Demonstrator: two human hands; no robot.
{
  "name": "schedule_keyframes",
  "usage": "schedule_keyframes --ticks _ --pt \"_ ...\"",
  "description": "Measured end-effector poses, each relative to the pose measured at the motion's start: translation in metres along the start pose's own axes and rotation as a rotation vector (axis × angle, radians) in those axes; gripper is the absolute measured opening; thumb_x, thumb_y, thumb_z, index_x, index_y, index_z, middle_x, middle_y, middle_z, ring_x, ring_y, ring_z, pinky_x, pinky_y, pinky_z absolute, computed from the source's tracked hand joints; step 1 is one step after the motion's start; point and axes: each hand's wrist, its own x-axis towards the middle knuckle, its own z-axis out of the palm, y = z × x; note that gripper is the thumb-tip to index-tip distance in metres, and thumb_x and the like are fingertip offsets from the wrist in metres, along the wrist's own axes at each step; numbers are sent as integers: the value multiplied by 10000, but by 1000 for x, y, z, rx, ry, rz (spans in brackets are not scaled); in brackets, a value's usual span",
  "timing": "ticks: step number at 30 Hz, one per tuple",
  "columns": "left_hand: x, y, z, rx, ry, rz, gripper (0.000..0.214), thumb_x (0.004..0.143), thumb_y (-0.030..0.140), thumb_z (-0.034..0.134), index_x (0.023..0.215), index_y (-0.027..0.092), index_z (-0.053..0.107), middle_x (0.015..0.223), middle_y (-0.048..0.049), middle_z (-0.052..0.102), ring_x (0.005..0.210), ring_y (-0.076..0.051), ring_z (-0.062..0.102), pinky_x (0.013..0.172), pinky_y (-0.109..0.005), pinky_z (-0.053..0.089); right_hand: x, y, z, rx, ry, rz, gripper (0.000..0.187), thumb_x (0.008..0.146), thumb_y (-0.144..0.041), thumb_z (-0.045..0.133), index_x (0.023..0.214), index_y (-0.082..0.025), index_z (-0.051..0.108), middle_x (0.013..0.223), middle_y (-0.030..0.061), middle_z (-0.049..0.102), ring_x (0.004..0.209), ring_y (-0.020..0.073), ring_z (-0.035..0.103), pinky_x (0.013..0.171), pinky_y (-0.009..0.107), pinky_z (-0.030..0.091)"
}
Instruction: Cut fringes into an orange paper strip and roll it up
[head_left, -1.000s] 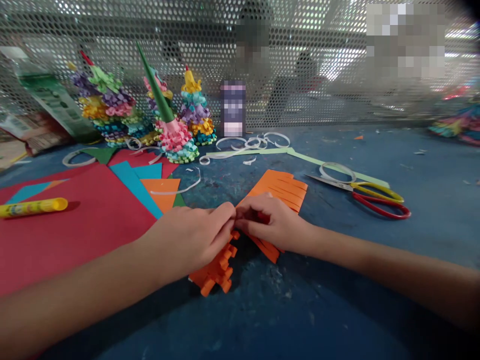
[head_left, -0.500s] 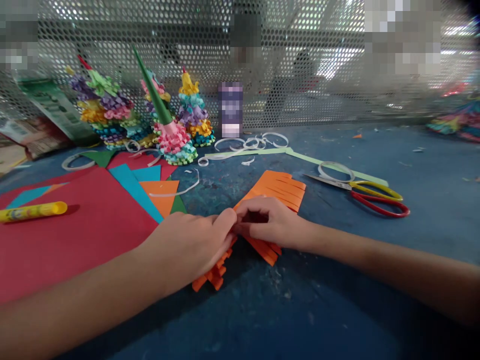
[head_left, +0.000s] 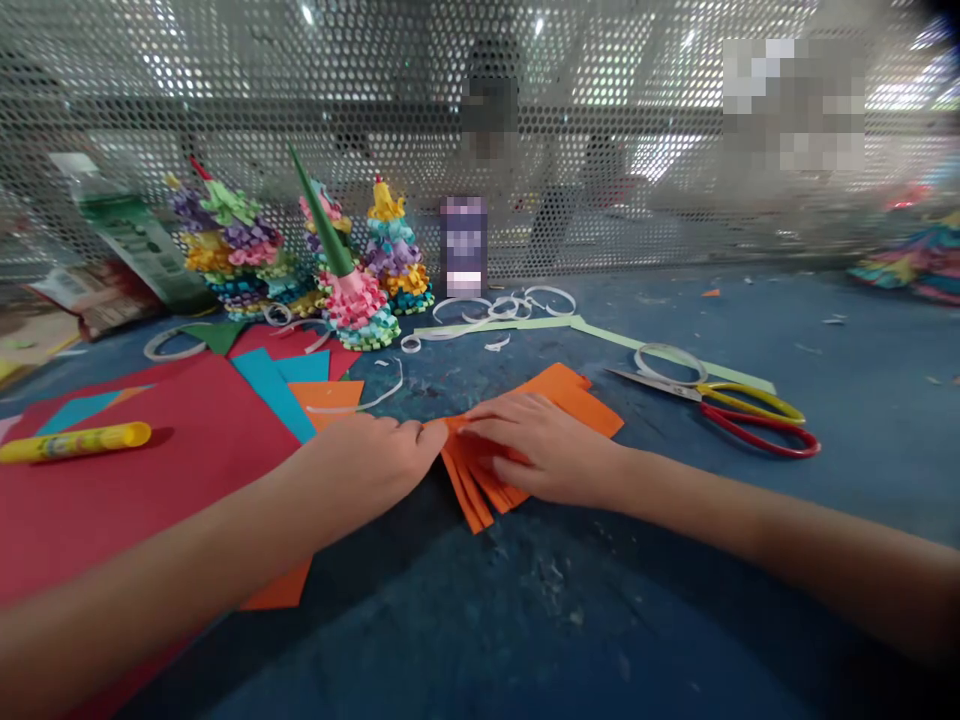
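A fringed orange paper strip [head_left: 585,402] lies folded over under my hands, its cut strands [head_left: 474,498] fanning toward me. My left hand [head_left: 382,450] is closed, its thumb and curled fingers pinching the strip's left end. My right hand [head_left: 536,440] lies over the middle of the strip, fingers bent around the fringe, with the fingertips close to my left thumb. Part of the paper is hidden beneath my right palm. Scissors [head_left: 739,405] with yellow and red handles rest to the right, clear of my hand.
Red paper sheets [head_left: 172,470], blue pieces [head_left: 274,390] and a yellow marker [head_left: 90,440] lie left. Behind stand curled-paper cones [head_left: 360,310], a bottle [head_left: 142,240] and a phone [head_left: 464,245]. White paper curls [head_left: 551,300] and a pale green strip [head_left: 622,342] lie beyond my hands.
The orange strip has been turned over, its fringe now fanning out toward me. My right fingers have spread from a pinch onto the paper. The view has tilted up slightly.
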Motion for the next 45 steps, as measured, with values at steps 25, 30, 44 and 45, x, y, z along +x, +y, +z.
schedule_keyframes --ticks 25,30,44,45 --pt "5 27 24 -556 255 -76 334 993 272 285 970 177 605 914 -41 639 870 -182 595 785 -327 502 1 -1 3 -126 126 146 184 898 -186 491 1009 -195 638 1079 44 645 1029 208 538 931 398 343" --pt "4 26 26 -603 285 -131 353 996 284 261 902 162 579 879 -48 627 838 -184 587 770 -325 492 0 -22 5 76 109 154 92 850 -154 530 870 -196 610 850 -4 654 834 160 558 779 324 368" --pt "3 23 24 -910 245 -277 152 959 333 405 906 205 469 910 -16 564 840 -181 552 728 -311 447 18 -20 22 182 119 281 119 735 -88 597 671 -161 527 709 -39 562 714 114 492 697 277 284" --pt "3 23 24 -918 250 -276 133 950 336 431 927 210 465 925 -16 564 851 -183 552 736 -313 447 18 -20 23 193 128 279 116 727 -81 599 679 -162 532 708 -42 559 713 112 492 695 274 282"
